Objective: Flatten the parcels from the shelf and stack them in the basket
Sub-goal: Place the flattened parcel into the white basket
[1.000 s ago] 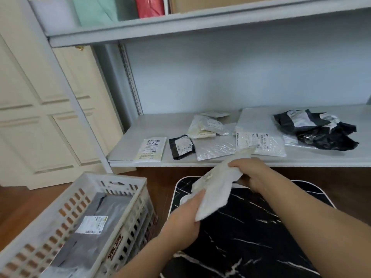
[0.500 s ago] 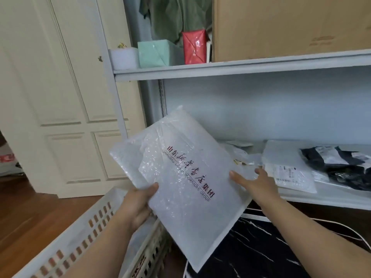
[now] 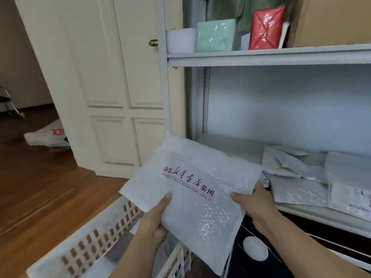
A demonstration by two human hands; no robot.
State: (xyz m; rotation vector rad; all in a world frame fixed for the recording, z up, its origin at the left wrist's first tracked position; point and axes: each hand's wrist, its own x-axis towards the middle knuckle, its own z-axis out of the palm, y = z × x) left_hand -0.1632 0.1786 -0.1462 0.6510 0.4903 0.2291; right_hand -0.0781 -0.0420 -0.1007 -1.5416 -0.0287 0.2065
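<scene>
So the big white bubble mailer (image 3: 192, 189) is up in the air between both hands, tilted, with its long axis running from the upper left corner down to the lower right one. The basket (image 3: 96, 235) sits below and to the left of it, right under the left hand (image 3: 154, 223), so that's the side it'll most likely drop toward, and the left arm is the nearer one to the crate. Left hand grips the lower left edge, thumb pressed flat on the printed face and the rest of the fingers hidden behind. Right hand (image 3: 255, 205) pinches the right edge the same way, thumb on top. The mailer's a soft, glossy plastic skin over bubble padding, looks already pretty flat and floppy at the bottom corner, red bookstore lettering across it. Basket is white slotted plastic with something grey lying inside. More crinkly silver and white parcels (image 3: 297, 177) wait on the lower shelf (image 3: 230, 145) off to the right.
</scene>
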